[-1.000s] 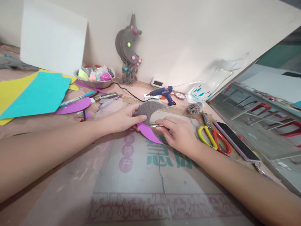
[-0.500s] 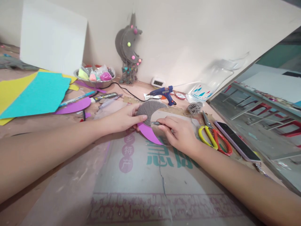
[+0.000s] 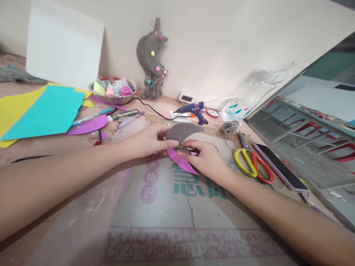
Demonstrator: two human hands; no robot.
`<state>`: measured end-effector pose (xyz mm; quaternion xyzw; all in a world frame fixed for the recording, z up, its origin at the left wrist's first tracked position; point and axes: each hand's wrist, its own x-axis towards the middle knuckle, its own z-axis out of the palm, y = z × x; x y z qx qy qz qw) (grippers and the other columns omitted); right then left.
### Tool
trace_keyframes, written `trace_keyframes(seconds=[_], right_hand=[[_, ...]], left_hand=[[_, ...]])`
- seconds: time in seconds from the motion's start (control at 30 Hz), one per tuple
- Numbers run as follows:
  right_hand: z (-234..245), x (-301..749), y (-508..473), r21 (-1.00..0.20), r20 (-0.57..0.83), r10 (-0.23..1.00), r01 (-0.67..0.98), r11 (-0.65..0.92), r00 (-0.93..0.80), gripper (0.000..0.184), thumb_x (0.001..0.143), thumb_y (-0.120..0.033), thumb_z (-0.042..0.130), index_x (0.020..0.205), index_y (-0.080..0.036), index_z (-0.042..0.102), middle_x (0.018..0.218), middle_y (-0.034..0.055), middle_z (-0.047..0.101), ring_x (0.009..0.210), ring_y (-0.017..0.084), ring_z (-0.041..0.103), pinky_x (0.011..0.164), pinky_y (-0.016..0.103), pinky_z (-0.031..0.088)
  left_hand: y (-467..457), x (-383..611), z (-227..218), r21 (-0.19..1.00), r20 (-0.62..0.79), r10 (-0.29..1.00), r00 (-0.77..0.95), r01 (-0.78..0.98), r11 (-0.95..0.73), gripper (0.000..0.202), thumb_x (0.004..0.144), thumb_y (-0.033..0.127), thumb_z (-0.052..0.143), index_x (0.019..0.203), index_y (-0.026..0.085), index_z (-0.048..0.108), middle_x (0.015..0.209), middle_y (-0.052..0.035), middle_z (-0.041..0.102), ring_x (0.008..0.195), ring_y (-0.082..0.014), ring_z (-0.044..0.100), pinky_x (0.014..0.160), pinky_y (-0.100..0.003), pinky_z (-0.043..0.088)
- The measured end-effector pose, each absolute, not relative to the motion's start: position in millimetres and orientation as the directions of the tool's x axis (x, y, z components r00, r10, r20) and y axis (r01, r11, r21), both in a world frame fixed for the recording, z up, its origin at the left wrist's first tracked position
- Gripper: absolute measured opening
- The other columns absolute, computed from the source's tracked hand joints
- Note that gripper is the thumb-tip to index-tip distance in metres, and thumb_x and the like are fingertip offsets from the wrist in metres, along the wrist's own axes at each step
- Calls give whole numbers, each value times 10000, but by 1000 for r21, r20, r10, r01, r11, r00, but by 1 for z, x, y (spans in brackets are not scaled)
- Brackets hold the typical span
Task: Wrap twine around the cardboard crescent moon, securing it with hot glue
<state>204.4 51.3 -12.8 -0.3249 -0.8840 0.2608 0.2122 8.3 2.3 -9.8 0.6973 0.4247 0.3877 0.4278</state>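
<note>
A crescent cutout, its upper half wound in grey yarn and its lower half bare purple, is held just above the cardboard. My left hand grips it at the left, thumb on the wound part and fingers behind. My right hand is closed at the crescent's inner curve, its fingertips pinching what looks like the grey yarn; the exact grip is partly hidden. A small ball of grey yarn lies beyond my right hand, a loose strand trailing from it.
Right of my hands are scissors and a phone. Behind stand a blue glue gun, a small clock and a bowl of clay packets. Coloured sheets lie left; a finished moon hanging is on the wall.
My right hand has come in against the crescent's inner curve, where a short grey strand showed before. The crescent has shifted slightly right and tilted in my left hand.
</note>
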Motion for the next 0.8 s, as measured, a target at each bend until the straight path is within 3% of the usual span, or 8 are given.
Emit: trace_keyframes(seconds=[0.13, 0.3, 0.43, 0.63, 0.8], right_hand=[[-16, 206, 54, -634, 184, 663, 428, 644, -726, 130, 771, -261, 555, 706, -158, 600, 638, -22, 500, 578, 90, 433, 510, 194, 328], [-10, 208, 51, -689, 146, 611, 364, 627, -778, 127, 818, -229, 487, 764, -161, 580, 630, -35, 436, 571, 78, 383, 508, 186, 302], [-5, 207, 49, -699, 163, 585, 325, 636, -794, 197, 854, -237, 450, 677, -164, 493, 608, -47, 378, 550, 68, 329, 499, 188, 271], [0, 206, 47, -692, 186, 564, 301, 657, -805, 236, 865, -234, 434, 637, -171, 436, 592, -52, 355, 538, 69, 306, 497, 196, 261], [0, 206, 46, -707, 188, 577, 299, 641, -795, 214, 857, -221, 434, 653, -168, 469, 594, -48, 399, 538, 69, 338, 519, 196, 295]], left_hand=[[1, 11, -8, 879, 248, 899, 360, 306, -365, 257, 789, 354, 548, 939, 147, 570, 789, -4, 590, 670, -105, 527, 591, -214, 424], [-3, 10, -5, 829, 206, 924, 323, 444, -340, 334, 786, 392, 539, 1021, 155, 564, 871, -21, 611, 770, -142, 560, 668, -249, 439], [-3, 9, -3, 816, 184, 925, 332, 474, -332, 290, 791, 352, 533, 1007, 164, 579, 895, -20, 612, 801, -142, 559, 685, -244, 432], [0, 8, -5, 865, 92, 943, 320, 444, -235, 261, 804, 398, 501, 846, 149, 566, 674, 10, 548, 597, -104, 511, 540, -212, 385], [1, 7, -9, 900, 85, 933, 350, 375, -223, 247, 823, 392, 477, 844, 156, 546, 676, 12, 533, 585, -95, 494, 548, -214, 392]])
